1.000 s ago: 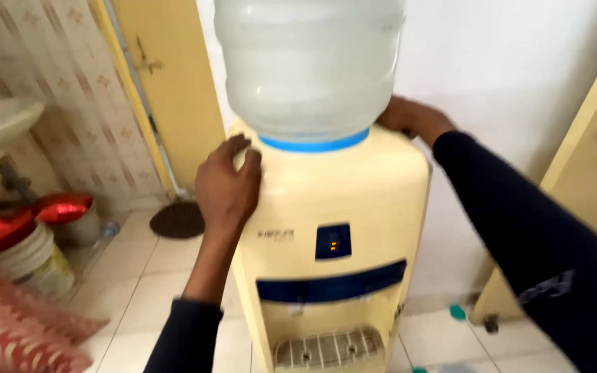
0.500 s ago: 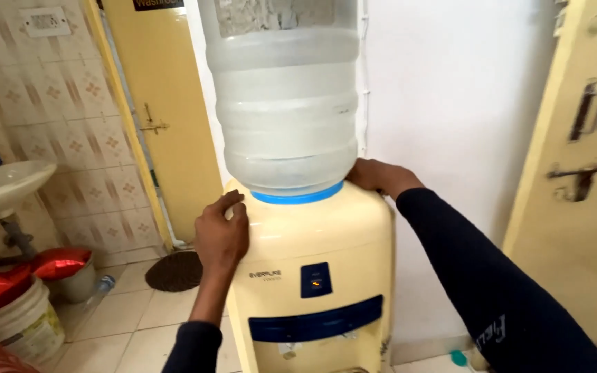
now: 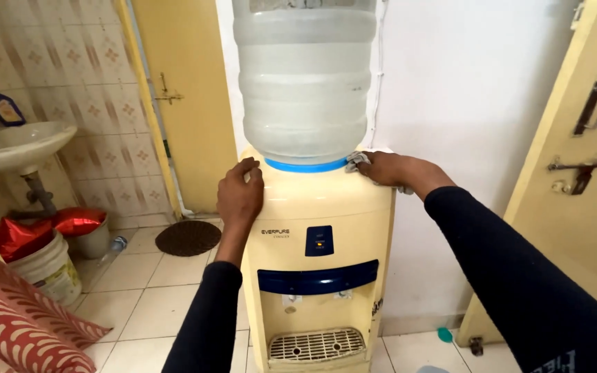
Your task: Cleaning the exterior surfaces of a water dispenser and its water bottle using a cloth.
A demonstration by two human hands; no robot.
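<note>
Hidden or cut off: the water bottle (image 3: 304, 83) is running out of the top of the frame, so its upper end is not showing; the foot of the water dispenser (image 3: 319, 262) is being cut by the lower edge; most of the cloth (image 3: 358, 161) is lying hidden under the right hand, and its colour is reading only as pale grey.
Water dispenser: a cream-yellow floor cabinet is standing against the white wall (image 3: 464, 103), carrying a dark blue band across its front, a small dark square panel above that, and a pale drip grille low down.
Water bottle: a large translucent, ribbed jug is sitting upside down in the dispenser's top, ringed by a blue collar (image 3: 305, 166) at the neck.
Right hand (image 3: 388, 168): it is lying palm down on the right rear of the dispenser's top, just beside the blue collar, pressing the cloth flat; its fingers are lying loosely extended over the cloth rather than curled round it.
Left hand (image 3: 240, 193): it is resting on the front left shoulder of the dispenser, fingers spread flat and holding nothing.
Cloth against fingers: a crumpled corner is poking out past the right fingertips, touching the collar's edge.
Surroundings: a yellow door (image 3: 181, 97) and a basin (image 3: 15, 145) are standing to the left, a round dark mat (image 3: 188, 237) is lying on the tiled floor (image 3: 146, 297).
</note>
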